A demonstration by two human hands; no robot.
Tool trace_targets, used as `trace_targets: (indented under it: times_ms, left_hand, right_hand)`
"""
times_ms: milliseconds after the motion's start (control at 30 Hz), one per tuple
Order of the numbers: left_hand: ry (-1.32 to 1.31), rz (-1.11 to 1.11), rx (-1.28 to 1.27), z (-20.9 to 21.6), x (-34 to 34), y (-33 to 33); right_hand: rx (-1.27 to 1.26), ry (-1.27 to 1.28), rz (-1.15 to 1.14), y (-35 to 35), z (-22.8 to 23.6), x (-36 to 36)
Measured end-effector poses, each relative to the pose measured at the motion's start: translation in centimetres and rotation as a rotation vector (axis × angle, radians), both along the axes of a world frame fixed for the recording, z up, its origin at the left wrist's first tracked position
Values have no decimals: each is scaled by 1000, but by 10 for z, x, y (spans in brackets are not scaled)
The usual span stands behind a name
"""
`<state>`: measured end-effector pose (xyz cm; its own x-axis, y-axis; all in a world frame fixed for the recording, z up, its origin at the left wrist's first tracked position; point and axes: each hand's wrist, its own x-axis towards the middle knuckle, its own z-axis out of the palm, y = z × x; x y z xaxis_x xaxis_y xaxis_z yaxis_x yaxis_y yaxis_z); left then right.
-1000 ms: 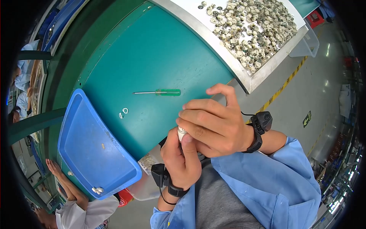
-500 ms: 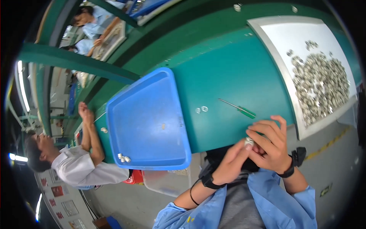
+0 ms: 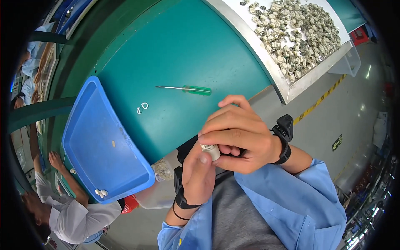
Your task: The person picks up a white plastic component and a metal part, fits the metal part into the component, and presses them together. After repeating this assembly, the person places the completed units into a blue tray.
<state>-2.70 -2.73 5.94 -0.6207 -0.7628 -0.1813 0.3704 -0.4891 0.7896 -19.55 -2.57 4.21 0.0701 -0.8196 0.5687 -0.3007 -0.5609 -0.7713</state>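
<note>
A small white part (image 3: 213, 153) sits between the two hands, in front of the person's chest and just off the near edge of the green table (image 3: 175, 54). It is short and round like a stubby cap, off-white, with a smooth, plain side wall. Toward its upper end there is a narrower band with a groove, where some greyish detail shows; the very top is hidden under fingers. The part leans, its upper end pointing toward the upper left.

The left hand (image 3: 199, 177) is closed on the part, thumb pressed to its side and the fingers mostly out of sight behind. The right hand (image 3: 241, 137) is half curled around it from the right, index fingertip at the upper end and thumb near the lower end, so it grips the part too.

On the table, a screwdriver (image 3: 197, 90) with a clear green handle lies near two white rings (image 3: 144, 106), which lie just beside each other. To the left, a blue tray (image 3: 93, 146) holds a few white pieces (image 3: 101, 193) in its near corner. At the upper right, a metal-rimmed tray (image 3: 255, 52) carries a wide heap of small cream and dark pieces (image 3: 306, 35).
</note>
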Motion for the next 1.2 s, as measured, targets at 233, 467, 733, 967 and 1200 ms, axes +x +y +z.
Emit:
trace_targets:
  times_ms: [233,467,733,967,1200]
  left_hand:
    - [-29,-3,57,-31,6,18]
    - [-74,151,321,-71,10,28]
    - [-100,191,261,-82,8,27]
    - [-95,185,245,-85,7,24]
    - [-71,226,290,-79,5,24]
  right_hand:
    - [135,-70,-11,25,-39,8]
    - [364,-76,-44,46,-87,32]
    - [390,-51,-59,38,-95,35]
    - [294,-22,-98,33,-98,37]
    - [303,-18,-149,37,-97,43]
